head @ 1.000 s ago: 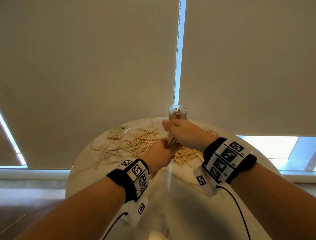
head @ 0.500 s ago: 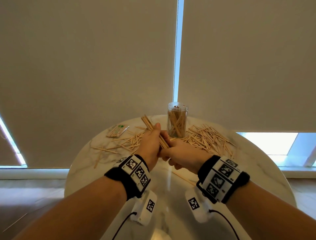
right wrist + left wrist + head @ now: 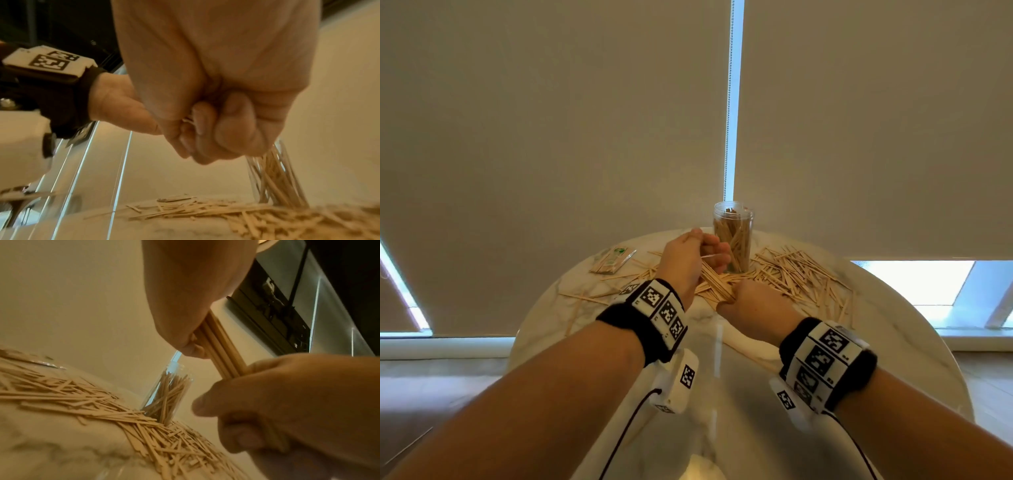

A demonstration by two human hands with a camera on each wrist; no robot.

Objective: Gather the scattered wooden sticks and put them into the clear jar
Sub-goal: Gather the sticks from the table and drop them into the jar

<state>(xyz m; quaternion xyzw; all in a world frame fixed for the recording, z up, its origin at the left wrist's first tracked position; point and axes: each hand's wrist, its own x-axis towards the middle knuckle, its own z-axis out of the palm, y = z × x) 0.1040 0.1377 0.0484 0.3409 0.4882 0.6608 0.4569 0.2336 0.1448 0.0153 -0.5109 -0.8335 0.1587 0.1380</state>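
Observation:
The clear jar (image 3: 732, 236) stands upright at the back of the round table, partly filled with wooden sticks. Just in front of it both hands hold one bundle of sticks (image 3: 717, 286). My left hand (image 3: 709, 255) grips the bundle's upper end, right beside the jar. My right hand (image 3: 736, 298) grips the lower end, nearer to me. In the left wrist view the bundle (image 3: 222, 350) runs from the left hand (image 3: 191, 344) down into the right fist (image 3: 287, 402), with the jar (image 3: 166, 395) behind. In the right wrist view the right hand's fingers (image 3: 205, 126) are curled tight.
A thick pile of loose sticks (image 3: 798, 277) lies right of the jar, and a thinner scatter (image 3: 616, 286) to its left. A small clear packet of sticks (image 3: 613, 260) sits at the table's far left. The marble table (image 3: 722, 383) ends close behind the jar, against roller blinds.
A second ago my right hand was up at the jar. Since then both hands have taken hold of one bundle, and it has moved forward and tilted down beside the jar.

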